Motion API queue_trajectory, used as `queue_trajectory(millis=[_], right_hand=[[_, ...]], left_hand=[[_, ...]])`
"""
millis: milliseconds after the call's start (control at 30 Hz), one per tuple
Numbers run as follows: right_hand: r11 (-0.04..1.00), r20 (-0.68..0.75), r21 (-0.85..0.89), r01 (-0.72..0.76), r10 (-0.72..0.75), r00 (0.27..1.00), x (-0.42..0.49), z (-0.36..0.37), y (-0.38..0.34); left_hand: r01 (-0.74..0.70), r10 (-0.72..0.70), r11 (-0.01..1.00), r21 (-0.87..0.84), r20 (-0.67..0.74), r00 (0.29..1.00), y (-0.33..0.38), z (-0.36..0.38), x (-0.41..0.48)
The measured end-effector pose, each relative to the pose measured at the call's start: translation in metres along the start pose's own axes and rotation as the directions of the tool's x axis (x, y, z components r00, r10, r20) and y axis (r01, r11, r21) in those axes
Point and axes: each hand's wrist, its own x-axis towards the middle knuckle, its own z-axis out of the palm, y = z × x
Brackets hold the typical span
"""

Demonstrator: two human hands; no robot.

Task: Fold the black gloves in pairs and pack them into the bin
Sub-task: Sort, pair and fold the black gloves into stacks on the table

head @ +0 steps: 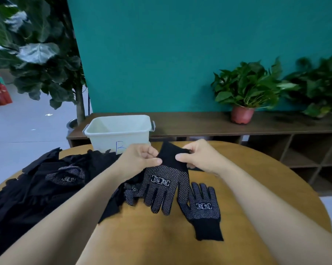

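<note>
Left hand point(140, 157) and right hand point(197, 155), fingers curled, each pinch one side of the cuff of a glove point(167, 180) held just in front of the bin point(119, 131), dotted palm up. A second glove point(201, 207) lies flat, farther from the bin. A pile point(46, 184) lies front-left of the bin. The bin's visible interior shows no gloves, so packing has apparently not begun.

- Pinching the cuff of a dotted black glove point(166, 185) with left hand point(141, 158) and right hand point(198, 157).
- Second glove point(202, 210) flat on the wooden table point(266, 175), just beside.
- Pile of black gloves point(46, 186) at the left.
- White bin point(119, 133) behind, with a blue mark, maybe an "R".
</note>
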Motion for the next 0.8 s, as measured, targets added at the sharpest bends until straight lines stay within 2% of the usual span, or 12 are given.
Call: queue_trajectory(millis=[100, 133, 167, 233, 300, 400, 467, 567, 633, 700, 800], right_hand=[[0.998, -0.112, -0.008, -0.06, 0.058, 0.992, -0.001, -0.001, 0.007], [0.997, -0.17, -0.031, -0.076, 0.07, 0.983, 0.0, -0.001, 0.009], [0.995, -0.224, -0.057, -0.082, 0.067, 0.972, 0.001, 0.0, 0.012], [0.992, -0.284, -0.097, -0.08, 0.049, 0.958, 0.003, 0.002, 0.012], [0.991, -0.25, -0.12, -0.057, 0.026, 0.968, -0.001, 0.002, 0.01], [0.997, -0.137, -0.074, 0.024, -0.034, 0.99, -0.009, -0.007, 0.008], [0.999, -0.115, 0.007, 0.035, -0.034, 0.993, -0.014, -0.019, 0.015], [0.997, -0.204, 0.059, 0.044, -0.031, 0.978, -0.02, -0.036, 0.034], [0.997, -0.287, 0.08, 0.003, 0.02, 0.958, -0.023, -0.05, 0.051], [0.986, -0.214, 0.153, -0.073, 0.105, 0.971, -0.027, -0.061, 0.061], [0.961, -0.047, 0.231, -0.155, 0.17, 0.984, -0.032, -0.078, 0.08]], left_hand=[[-0.044, 0.084, 0.986, 0.163, -0.242, 0.967, -0.002, 0.012, 0.0], [-0.066, 0.12, 0.98, 0.186, -0.299, 0.947, -0.002, 0.019, -0.001], [-0.091, 0.141, 0.98, 0.175, -0.299, 0.944, -0.001, 0.027, -0.004], [-0.116, 0.135, 0.985, 0.125, -0.16, 0.978, 0.006, 0.045, -0.011], [-0.099, 0.104, 0.99, 0.102, -0.042, 0.994, 0.011, 0.062, -0.013], [-0.087, 0.085, 0.996, -0.026, -0.062, 0.994, 0.017, 0.076, -0.005], [-0.087, 0.08, 0.989, -0.118, -0.068, 0.995, 0.019, 0.083, 0.002], [-0.074, 0.068, 0.974, -0.213, -0.034, 0.997, 0.024, 0.095, 0.008], [-0.029, 0.046, 0.956, -0.291, 0.053, 0.998, 0.029, 0.105, 0.014], [0.002, 0.054, 0.94, -0.342, 0.153, 0.987, 0.032, 0.109, 0.019], [0.02, 0.075, 0.948, -0.318, 0.283, 0.956, 0.029, 0.125, 0.031]])
